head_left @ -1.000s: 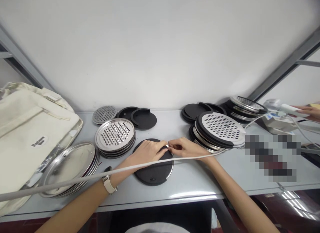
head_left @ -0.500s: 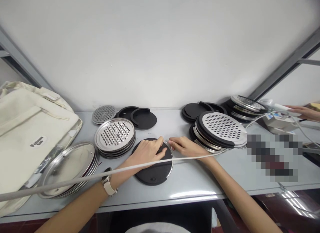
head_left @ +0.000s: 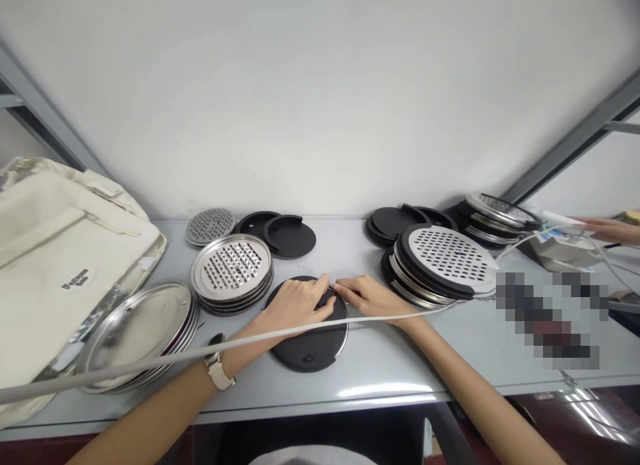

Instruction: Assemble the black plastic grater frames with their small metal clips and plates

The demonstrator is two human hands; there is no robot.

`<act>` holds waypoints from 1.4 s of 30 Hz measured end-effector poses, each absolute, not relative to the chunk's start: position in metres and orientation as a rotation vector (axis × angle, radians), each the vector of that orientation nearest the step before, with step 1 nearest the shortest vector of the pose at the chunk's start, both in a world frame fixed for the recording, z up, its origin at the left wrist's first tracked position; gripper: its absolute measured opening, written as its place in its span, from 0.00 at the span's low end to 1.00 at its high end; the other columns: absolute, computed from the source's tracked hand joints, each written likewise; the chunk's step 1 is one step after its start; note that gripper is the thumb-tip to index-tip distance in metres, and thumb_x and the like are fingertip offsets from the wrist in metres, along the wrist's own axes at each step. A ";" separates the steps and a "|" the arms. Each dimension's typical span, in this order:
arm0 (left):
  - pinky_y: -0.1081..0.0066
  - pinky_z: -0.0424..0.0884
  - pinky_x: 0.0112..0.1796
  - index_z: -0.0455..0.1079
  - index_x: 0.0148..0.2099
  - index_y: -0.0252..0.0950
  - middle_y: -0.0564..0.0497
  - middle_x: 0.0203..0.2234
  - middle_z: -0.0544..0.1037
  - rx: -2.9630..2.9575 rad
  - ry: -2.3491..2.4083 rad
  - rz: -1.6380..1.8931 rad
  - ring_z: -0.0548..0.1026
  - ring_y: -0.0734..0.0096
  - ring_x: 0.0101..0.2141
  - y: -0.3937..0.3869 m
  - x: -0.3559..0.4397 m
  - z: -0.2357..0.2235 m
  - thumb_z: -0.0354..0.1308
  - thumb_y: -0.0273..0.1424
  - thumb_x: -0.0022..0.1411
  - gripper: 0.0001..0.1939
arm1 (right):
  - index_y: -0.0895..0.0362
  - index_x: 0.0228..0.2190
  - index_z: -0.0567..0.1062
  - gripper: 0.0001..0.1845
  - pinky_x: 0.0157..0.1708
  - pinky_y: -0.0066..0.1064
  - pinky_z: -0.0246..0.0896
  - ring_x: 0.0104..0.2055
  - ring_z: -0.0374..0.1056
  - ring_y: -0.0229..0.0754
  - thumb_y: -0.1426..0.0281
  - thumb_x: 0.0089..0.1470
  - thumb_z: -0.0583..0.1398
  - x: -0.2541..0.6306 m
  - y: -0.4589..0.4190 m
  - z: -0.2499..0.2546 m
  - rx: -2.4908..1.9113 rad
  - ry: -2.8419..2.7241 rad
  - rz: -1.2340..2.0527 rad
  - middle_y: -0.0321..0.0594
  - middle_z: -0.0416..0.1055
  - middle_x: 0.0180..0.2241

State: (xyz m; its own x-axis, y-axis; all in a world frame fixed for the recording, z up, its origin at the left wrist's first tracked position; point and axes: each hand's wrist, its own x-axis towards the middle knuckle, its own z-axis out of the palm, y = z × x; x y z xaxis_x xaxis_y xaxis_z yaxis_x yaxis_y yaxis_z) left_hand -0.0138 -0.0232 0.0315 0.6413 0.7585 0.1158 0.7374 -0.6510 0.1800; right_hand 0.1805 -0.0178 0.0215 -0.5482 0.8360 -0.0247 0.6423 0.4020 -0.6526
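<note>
Black disc (head_left: 303,352) below, now brings narrowed right hand (head_left: 369,297) nearer loosely curled left hand (head_left: 296,304) at its far right edge, suggesting close two-handed work, anything held unclear.

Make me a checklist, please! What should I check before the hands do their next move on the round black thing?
1. Black disc flat on the table: ok.
2. Left hand on the disc: ok, it rests over the upper part.
3. Right hand at the disc's edge: ok, its fingertips are by the upper right rim.
4. Something small pinched between the hands: cannot tell, the fingers hide it.
5. White cable out of the way: not ok, it crosses the view in front of both arms.
6. Another person's hand away from the disc: ok, it is far right.
</note>
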 end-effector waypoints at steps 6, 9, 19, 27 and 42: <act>0.72 0.64 0.28 0.62 0.46 0.37 0.50 0.28 0.75 2.742 1.196 0.333 0.75 0.65 0.29 -0.023 -0.015 0.030 0.46 0.36 0.65 0.11 | 0.59 0.23 0.66 0.23 0.24 0.26 0.47 0.21 0.54 0.33 0.60 0.62 0.44 0.182 -0.019 0.025 -1.295 -2.370 0.940 0.33 0.59 0.19; 0.71 0.65 0.29 0.64 0.45 0.38 0.50 0.30 0.76 2.734 1.160 0.360 0.75 0.65 0.31 -0.022 -0.015 0.027 0.45 0.36 0.66 0.11 | 0.59 0.24 0.66 0.23 0.25 0.26 0.47 0.22 0.54 0.33 0.60 0.62 0.44 0.182 -0.019 0.026 -1.288 -2.381 0.941 0.33 0.61 0.20; 0.67 0.68 0.31 0.64 0.48 0.40 0.50 0.33 0.77 2.753 1.146 0.392 0.76 0.62 0.32 -0.020 -0.016 0.024 0.44 0.37 0.66 0.13 | 0.58 0.22 0.63 0.19 0.21 0.26 0.42 0.19 0.48 0.30 0.63 0.60 0.46 0.185 -0.019 0.027 -1.298 -2.416 0.923 0.30 0.55 0.17; 0.68 0.68 0.33 0.63 0.51 0.40 0.49 0.32 0.78 2.738 1.176 0.385 0.77 0.63 0.33 -0.020 -0.017 0.024 0.45 0.38 0.66 0.15 | 0.58 0.19 0.57 0.14 0.20 0.24 0.39 0.20 0.44 0.29 0.69 0.55 0.49 0.187 -0.020 0.029 -1.297 -2.420 0.990 0.28 0.49 0.17; 0.69 0.68 0.35 0.66 0.49 0.40 0.50 0.32 0.77 2.688 1.089 0.438 0.76 0.65 0.34 -0.018 -0.019 0.025 0.43 0.34 0.67 0.13 | 0.57 0.17 0.55 0.15 0.20 0.25 0.38 0.21 0.43 0.29 0.68 0.52 0.50 0.189 -0.021 0.028 -1.314 -2.435 1.032 0.28 0.46 0.18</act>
